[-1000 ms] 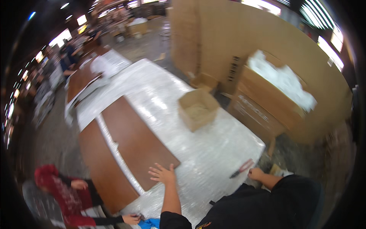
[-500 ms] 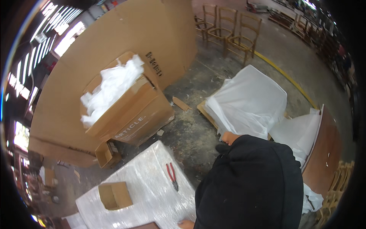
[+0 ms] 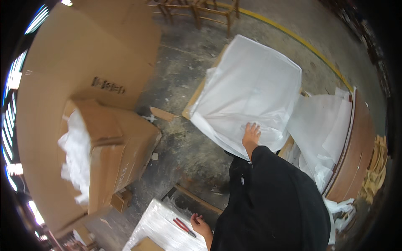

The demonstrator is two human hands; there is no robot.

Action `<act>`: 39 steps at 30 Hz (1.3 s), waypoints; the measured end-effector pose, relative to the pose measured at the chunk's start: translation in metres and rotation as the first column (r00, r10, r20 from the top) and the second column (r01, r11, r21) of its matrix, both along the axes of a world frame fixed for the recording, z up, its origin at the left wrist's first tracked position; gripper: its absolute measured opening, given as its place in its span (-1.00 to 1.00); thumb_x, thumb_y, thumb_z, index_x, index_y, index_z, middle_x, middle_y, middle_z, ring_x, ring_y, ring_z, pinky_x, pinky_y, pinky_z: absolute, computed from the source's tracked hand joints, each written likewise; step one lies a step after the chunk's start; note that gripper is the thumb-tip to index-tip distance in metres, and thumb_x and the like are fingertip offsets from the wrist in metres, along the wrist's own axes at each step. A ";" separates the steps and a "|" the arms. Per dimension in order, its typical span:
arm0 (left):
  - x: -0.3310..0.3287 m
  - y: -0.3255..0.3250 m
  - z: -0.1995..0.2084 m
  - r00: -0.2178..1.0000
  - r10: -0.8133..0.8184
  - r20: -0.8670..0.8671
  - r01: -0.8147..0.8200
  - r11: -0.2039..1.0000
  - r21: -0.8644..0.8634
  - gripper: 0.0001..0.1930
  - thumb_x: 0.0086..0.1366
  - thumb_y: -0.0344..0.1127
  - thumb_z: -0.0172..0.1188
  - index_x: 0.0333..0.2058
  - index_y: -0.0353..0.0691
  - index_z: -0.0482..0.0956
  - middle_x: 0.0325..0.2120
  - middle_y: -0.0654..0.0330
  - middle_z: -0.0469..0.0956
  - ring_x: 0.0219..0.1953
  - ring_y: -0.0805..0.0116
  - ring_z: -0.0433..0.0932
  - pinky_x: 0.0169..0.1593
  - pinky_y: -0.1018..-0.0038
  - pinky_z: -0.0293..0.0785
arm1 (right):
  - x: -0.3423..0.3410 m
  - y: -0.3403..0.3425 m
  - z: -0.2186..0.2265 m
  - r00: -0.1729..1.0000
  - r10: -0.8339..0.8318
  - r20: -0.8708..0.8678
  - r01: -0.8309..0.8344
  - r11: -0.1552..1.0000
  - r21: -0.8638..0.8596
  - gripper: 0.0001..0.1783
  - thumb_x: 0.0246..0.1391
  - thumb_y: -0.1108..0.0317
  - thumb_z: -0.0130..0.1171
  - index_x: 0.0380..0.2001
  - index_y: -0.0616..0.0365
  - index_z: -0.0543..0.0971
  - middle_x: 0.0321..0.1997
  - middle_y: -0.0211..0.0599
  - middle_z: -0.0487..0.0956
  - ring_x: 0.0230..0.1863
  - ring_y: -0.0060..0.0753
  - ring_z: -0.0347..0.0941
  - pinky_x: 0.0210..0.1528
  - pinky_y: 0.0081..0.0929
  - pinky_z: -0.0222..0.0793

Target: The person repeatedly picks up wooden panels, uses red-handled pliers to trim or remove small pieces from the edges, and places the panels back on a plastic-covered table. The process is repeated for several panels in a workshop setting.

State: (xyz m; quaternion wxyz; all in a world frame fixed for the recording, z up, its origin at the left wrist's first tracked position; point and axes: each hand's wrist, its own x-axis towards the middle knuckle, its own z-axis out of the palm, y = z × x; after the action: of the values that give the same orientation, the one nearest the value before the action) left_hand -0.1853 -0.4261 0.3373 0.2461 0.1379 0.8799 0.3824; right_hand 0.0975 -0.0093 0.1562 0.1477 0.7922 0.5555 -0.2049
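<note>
A flat piece covered in a white foam sheet (image 3: 255, 79) lies ahead of me on the floor. My right hand (image 3: 251, 134) rests on the sheet near its close edge, fingers spread, where the sheet is creased. Low in the view, my left hand (image 3: 201, 225) hangs with loosely bent fingers and nothing visible in it. Just left of it, pliers with red handles (image 3: 182, 226) lie on a panel wrapped in clear film (image 3: 153, 219). Part of a small cardboard piece (image 3: 147, 245) shows on that panel.
At left, a big cardboard box (image 3: 130, 146) holds crumpled white foam, with a tall cardboard sheet (image 3: 88, 46) behind it. A brown panel (image 3: 356, 146) and loose white wrap (image 3: 320, 125) are at right. Wooden chairs (image 3: 213, 12) stand beyond. A cardboard scrap (image 3: 163, 113) lies on the floor.
The view has shifted toward the white-covered piece. My right hand has gone from its near edge onto its top. My left hand has come further into view, beside the pliers.
</note>
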 end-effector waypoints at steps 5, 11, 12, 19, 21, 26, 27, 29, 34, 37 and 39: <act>-0.016 0.114 -0.030 0.804 -0.557 0.209 0.590 0.791 -0.161 -0.74 0.55 -0.38 0.12 0.06 -0.42 0.62 -0.12 0.02 0.72 -0.22 0.26 0.71 -0.13 0.36 0.69 | 0.075 0.039 -0.097 1.000 0.020 0.021 -0.019 0.996 -0.083 -0.61 0.24 0.34 0.20 0.14 -0.02 0.65 0.35 -0.04 0.54 0.45 0.15 0.36 0.56 0.38 0.00; 0.004 0.282 -0.091 0.665 -0.407 0.626 0.628 0.758 -0.174 -0.67 0.56 -0.16 0.21 0.08 -0.31 0.63 -0.09 0.09 0.72 -0.19 0.32 0.70 -0.14 0.42 0.64 | 0.054 0.010 -0.066 0.791 -0.037 -0.611 0.219 0.949 0.226 -0.75 0.28 0.32 0.22 -0.03 0.14 0.64 -0.25 0.16 0.69 -0.16 0.32 0.66 -0.09 0.08 0.56; 0.016 0.311 -0.096 0.618 -0.396 0.679 0.633 0.763 -0.130 -0.58 0.56 -0.07 0.20 0.14 -0.30 0.59 -0.04 0.08 0.70 -0.13 0.28 0.70 -0.09 0.36 0.65 | 0.042 0.004 -0.044 0.753 -0.108 -0.649 0.293 0.938 0.184 -0.77 0.29 0.32 0.24 -0.04 0.13 0.64 -0.26 0.15 0.69 -0.18 0.29 0.67 -0.09 0.07 0.55; 0.100 0.435 -0.095 0.077 -0.133 0.988 0.244 0.963 0.110 -0.40 0.52 0.02 0.24 0.32 -0.31 0.45 0.16 -0.04 0.59 0.21 -0.02 0.58 0.30 0.05 0.50 | -0.005 -0.014 0.116 0.201 -0.120 -0.972 0.198 0.977 -0.079 -0.79 0.38 0.29 0.20 -0.03 0.14 0.62 -0.12 0.04 0.70 -0.08 0.12 0.66 0.03 -0.09 0.55; 0.109 0.453 -0.099 0.276 -0.224 0.935 0.433 0.897 0.087 -0.41 0.53 -0.08 0.24 0.35 -0.35 0.40 0.17 -0.04 0.57 0.22 -0.04 0.56 0.27 -0.03 0.52 | -0.011 -0.025 0.132 0.306 0.128 -0.943 0.129 0.976 0.175 -0.82 0.35 0.35 0.24 -0.05 0.14 0.63 -0.10 -0.02 0.70 -0.03 0.03 0.66 0.05 -0.13 0.55; 0.057 0.528 -0.075 0.349 -0.217 0.912 0.092 0.976 0.197 -0.46 0.45 -0.45 0.08 0.37 -0.44 0.35 0.30 -0.14 0.49 0.33 -0.15 0.48 0.46 -0.13 0.34 | 0.022 -0.075 0.090 0.535 0.095 -0.839 0.565 0.698 0.439 -0.81 0.30 0.39 0.28 -0.07 0.21 0.63 0.02 -0.03 0.66 0.10 0.09 0.58 0.19 -0.13 0.50; 0.032 0.547 -0.059 0.375 -0.306 0.875 0.014 0.946 0.325 -0.46 0.46 -0.40 0.08 0.37 -0.45 0.34 0.34 -0.16 0.44 0.37 -0.14 0.43 0.49 -0.16 0.28 | 0.040 -0.082 0.073 0.534 -0.022 -0.845 0.630 0.677 0.381 -0.81 0.33 0.39 0.26 -0.05 0.21 0.63 0.04 -0.02 0.64 0.11 0.09 0.57 0.23 -0.13 0.47; -0.015 0.575 -0.029 0.292 -0.407 0.866 -0.255 0.839 0.480 -0.41 0.57 -0.28 0.01 0.44 -0.49 0.22 0.44 -0.22 0.31 0.49 -0.16 0.28 0.56 -0.17 0.16 | 0.070 -0.068 0.026 0.382 -0.441 -0.812 0.852 0.508 0.125 -0.73 0.38 0.27 0.27 0.03 0.14 0.57 -0.06 -0.28 0.64 -0.02 -0.24 0.58 0.02 -0.33 0.52; -0.082 0.540 -0.038 0.598 -0.240 0.765 -0.207 0.876 0.436 -0.32 0.65 -0.06 -0.06 0.54 -0.33 0.05 0.53 -0.15 0.16 0.54 -0.09 0.21 0.56 -0.01 0.25 | 0.115 0.029 -0.037 -0.668 -0.252 -0.700 0.702 0.096 -0.705 0.12 0.28 -0.46 0.10 0.65 -0.13 -0.04 0.68 0.03 -0.02 0.58 0.34 0.08 0.46 0.47 0.15; -0.091 0.461 -0.091 0.742 -0.059 0.668 0.044 0.998 0.040 -0.49 0.62 -0.02 0.01 0.37 -0.19 0.40 0.28 0.02 0.53 0.25 0.07 0.58 0.26 0.09 0.60 | 0.057 0.157 -0.027 -0.608 -0.011 -0.794 0.769 0.240 -0.592 0.06 0.23 -0.52 0.08 0.57 -0.12 0.18 0.60 -0.09 0.25 0.61 0.08 0.12 0.52 0.45 -0.01; -0.069 0.388 -0.127 0.681 -0.005 0.732 0.037 0.999 -0.028 -0.72 0.52 -0.08 0.16 -0.08 -0.13 0.68 -0.14 0.17 0.76 -0.11 0.18 0.73 -0.10 0.24 0.68 | -0.025 0.219 0.016 -0.897 -0.038 -0.441 0.339 0.580 -0.741 -0.05 0.29 -0.43 0.09 0.52 -0.06 0.27 0.52 -0.15 0.36 0.51 -0.02 0.26 0.51 0.21 0.12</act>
State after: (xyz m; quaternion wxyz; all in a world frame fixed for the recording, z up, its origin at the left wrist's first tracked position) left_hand -0.2544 -0.0380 0.2099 0.5839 -0.0211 0.7144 0.3851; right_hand 0.0722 0.2101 0.1726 -0.6100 0.2520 -0.0945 -0.7453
